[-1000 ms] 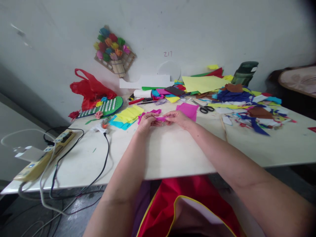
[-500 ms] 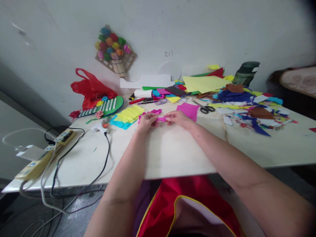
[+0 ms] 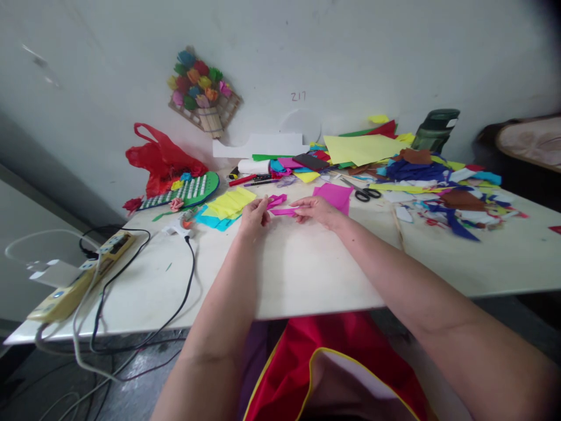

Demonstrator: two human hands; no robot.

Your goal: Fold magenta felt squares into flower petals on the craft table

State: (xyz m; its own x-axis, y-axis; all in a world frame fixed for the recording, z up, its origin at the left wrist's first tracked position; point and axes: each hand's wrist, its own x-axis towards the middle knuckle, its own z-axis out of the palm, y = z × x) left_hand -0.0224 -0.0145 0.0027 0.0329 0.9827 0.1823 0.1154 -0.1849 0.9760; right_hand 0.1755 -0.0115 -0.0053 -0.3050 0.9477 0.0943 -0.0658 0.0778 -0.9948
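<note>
A narrow folded strip of magenta crepe paper [image 3: 284, 212] stretches between my two hands over the table. My right hand [image 3: 316, 210] pinches its right end between thumb and fingers. At the strip's left end is my left hand [image 3: 255, 216], its fingers curled together; what they hold, if anything, is hidden. Just beyond the left fingertips lie crumpled magenta paper pieces [image 3: 277, 200]. Partly behind my right hand rests a flat magenta paper sheet [image 3: 335, 197]. Yellow paper [image 3: 231, 202] on blue paper [image 3: 214, 218] lies left of my left hand.
Black-handled scissors [image 3: 363, 192] lie right of the magenta sheet, before a heap of paper scraps [image 3: 438, 181]. A glue gun [image 3: 179, 225] with a black cord sits at left, near a power strip [image 3: 83, 275]. A green bottle [image 3: 435, 130] stands at the back.
My left hand has moved slightly left, its fingers away from the strip's middle. More of the strip and the magenta pieces now shows. My right hand has barely moved.
</note>
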